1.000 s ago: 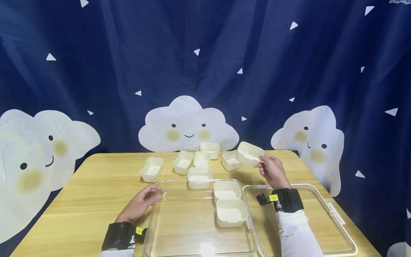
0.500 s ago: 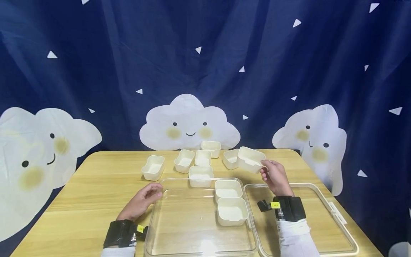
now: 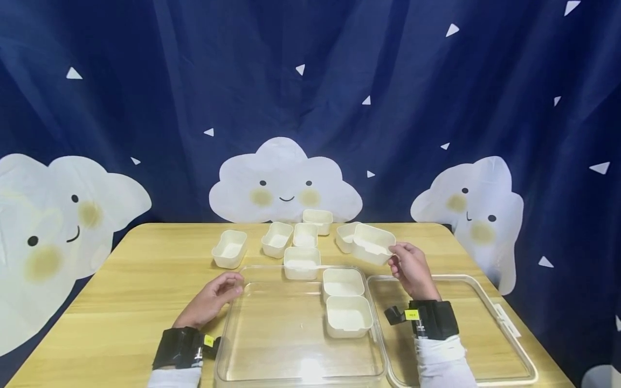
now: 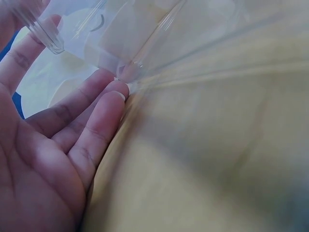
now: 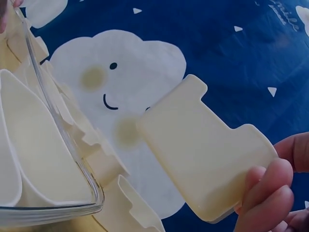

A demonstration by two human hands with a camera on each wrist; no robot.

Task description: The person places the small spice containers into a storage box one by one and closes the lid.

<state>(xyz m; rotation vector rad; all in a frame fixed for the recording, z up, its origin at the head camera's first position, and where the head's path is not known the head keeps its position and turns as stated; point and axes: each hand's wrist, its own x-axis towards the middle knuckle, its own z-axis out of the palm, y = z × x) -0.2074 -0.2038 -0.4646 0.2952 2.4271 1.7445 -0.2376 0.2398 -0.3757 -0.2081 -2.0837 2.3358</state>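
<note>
My right hand (image 3: 412, 269) pinches the right end of a small cream storage bin (image 3: 373, 243), held tilted above the table. In the right wrist view the bin's side (image 5: 207, 150) shows, with fingers at its lower right corner. Behind it, another cream bin (image 3: 343, 237) is partly hidden. My left hand (image 3: 209, 302) rests at the far left corner of a clear plastic box (image 3: 271, 372). Its extended fingers (image 4: 104, 121) touch the box's outer wall in the left wrist view. Two cream bins, one (image 3: 343, 283) behind the other (image 3: 349, 317), sit along the box's right side.
Several cream bins stand behind the box, including one at far left (image 3: 229, 249), one (image 3: 302, 263) by its back wall and one (image 3: 317, 220) near the table's far edge. A clear lid with a white rim (image 3: 485, 299) lies right of the box, under my right forearm.
My right hand has lowered the held bin and moved it slightly left, nearer the bin behind it. My left hand stays at the box corner.
</note>
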